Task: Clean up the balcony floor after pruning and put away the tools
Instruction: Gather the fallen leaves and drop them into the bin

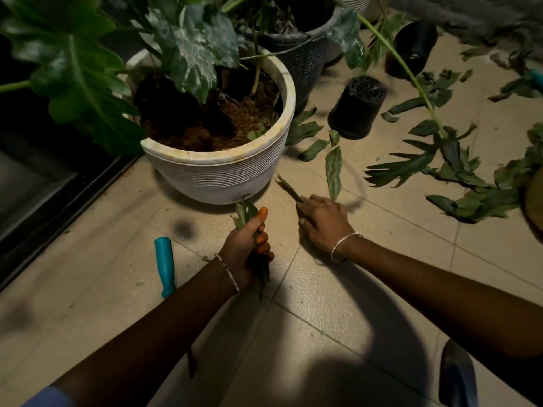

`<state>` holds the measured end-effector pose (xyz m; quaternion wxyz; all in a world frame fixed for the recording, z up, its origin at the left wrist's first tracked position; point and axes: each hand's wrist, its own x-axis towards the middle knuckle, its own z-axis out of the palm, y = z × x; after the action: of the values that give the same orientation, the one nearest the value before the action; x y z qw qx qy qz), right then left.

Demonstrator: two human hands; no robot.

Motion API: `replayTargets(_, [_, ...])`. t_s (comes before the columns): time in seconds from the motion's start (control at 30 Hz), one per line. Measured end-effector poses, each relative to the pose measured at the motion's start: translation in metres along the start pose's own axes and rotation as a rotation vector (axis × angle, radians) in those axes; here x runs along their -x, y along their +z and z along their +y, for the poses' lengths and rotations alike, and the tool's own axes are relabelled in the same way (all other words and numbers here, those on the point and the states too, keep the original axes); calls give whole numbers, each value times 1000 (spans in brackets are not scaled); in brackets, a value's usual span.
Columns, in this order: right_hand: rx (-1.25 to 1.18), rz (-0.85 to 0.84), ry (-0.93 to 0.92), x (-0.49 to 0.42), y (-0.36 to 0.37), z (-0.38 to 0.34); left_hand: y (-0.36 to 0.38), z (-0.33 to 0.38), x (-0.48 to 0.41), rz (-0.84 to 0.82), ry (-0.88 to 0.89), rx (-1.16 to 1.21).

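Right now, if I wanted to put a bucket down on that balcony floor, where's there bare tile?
Bare tile lies in the foreground between the two forearms, and left of the teal-handled tool, toward the door track. It is crowded right of the white pot: cut leaves litter the floor around the upturned black pot.

Left hand point(245, 249) grips a bunch of cut leaves point(244, 212); right hand point(323, 223) pinches a leaf cutting point(288, 188) on the floor point(338, 304) beside the white pot point(223, 174); teal-handled tool point(165, 265) lies nearby.

Home balcony: potted plants point(217, 113), tiled floor point(323, 318).
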<state>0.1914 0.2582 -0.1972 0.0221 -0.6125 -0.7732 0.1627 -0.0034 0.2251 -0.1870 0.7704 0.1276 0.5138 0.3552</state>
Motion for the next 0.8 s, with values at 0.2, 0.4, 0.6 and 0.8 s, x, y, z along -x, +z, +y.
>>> replayTargets(0.2, [-375, 280, 43, 56, -17, -32, 9, -4, -4, -49, 36, -36])
replayTargets(0.4, [-367, 157, -239, 89, -21, -40, 42, -10, -10, -16, 53, -48])
replayTargets(0.6, [-524, 284, -30, 65, -24, 2, 39, -10, -16, 90, 46, -62])
replayTargets(0.8, [-310, 199, 277, -8, -16, 65, 34, -3, -12, -42, 25, 155])
